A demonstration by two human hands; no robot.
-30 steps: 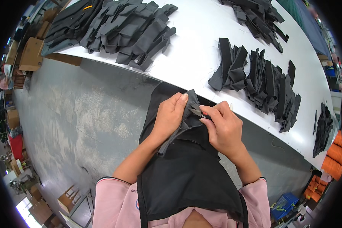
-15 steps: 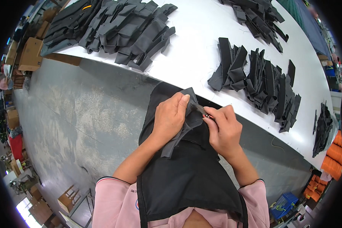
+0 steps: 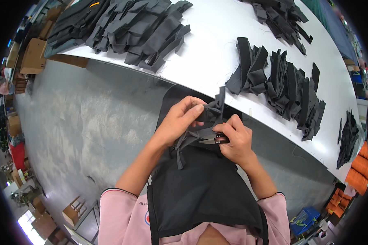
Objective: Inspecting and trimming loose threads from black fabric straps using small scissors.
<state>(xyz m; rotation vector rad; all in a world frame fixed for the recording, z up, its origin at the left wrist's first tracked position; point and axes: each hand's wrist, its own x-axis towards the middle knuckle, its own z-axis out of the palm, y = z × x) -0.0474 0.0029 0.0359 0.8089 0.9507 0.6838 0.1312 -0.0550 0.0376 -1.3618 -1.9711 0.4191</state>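
Observation:
My left hand [image 3: 178, 122] is closed, pinching a folded dark grey fabric strip [image 3: 212, 116] between thumb and fingers. One end of that strip sticks up near the table edge, while other lengths hang down below the hand. In my right hand [image 3: 237, 141] is a pair of thread snips [image 3: 209, 141], black-handled, with bare metal blades pointing left. The thumb and forefinger of this hand are also at the strip's lower band and appear to pinch it. Both hands are above a black apron [image 3: 200, 192], just off the near table edge.
On the white table [image 3: 208, 49] lie several piles of dark strips: a large pile [image 3: 143, 32] at far left, another [image 3: 288, 85] at right, a smaller one [image 3: 347, 139] farther right. Orange bundles [image 3: 360, 167] and a blue crate [image 3: 305, 220] stand beyond on the right.
The strip has been turned and spread, one end now pointing up. My right hand has moved down and slightly left; the snips' blades now point left, below the strip.

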